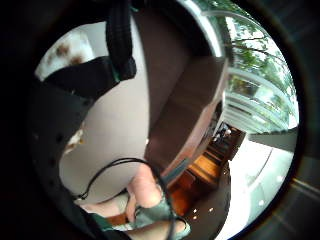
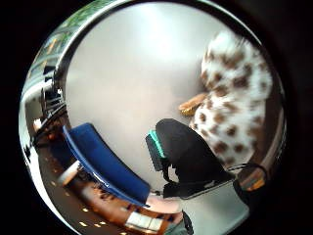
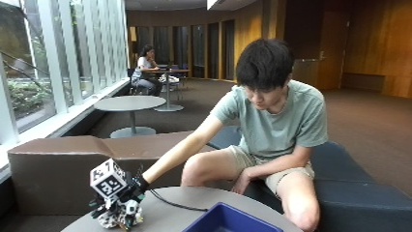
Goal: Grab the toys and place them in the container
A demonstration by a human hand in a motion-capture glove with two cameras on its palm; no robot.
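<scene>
Worktop [image 3: 174,212] is round and grey, and everything here is placed against it. The person sits on a dark bench behind it and reaches the right hand [image 3: 125,193] out over its far-left part, arm stretched low and forward. That gloved hand sits on top of a spotted plush toy [image 3: 122,215], white with brown patches, which rests on the worktop near its left edge. In the thumb side palm view the toy [image 2: 234,98] fills the area next to the glove, with a tan, paw-like piece sticking out beside it, and a black gloved finger [image 2: 188,152] curls down just beside it over the grey surface. The fingers look bent around the toy from above, though the exact contact points are hidden by the glove. In the little finger side palm view only a small patch of the toy's [image 1: 67,50] spotted fur shows past the black straps; the rest of that view takes in the worktop surface and the brown seating behind it.

A blue container [image 3: 228,222] stands on the worktop at its near edge, well apart from the toy and to the person's left of it. The person's bare left hand [image 3: 243,183] rests on the knee, away from the worktop.
</scene>
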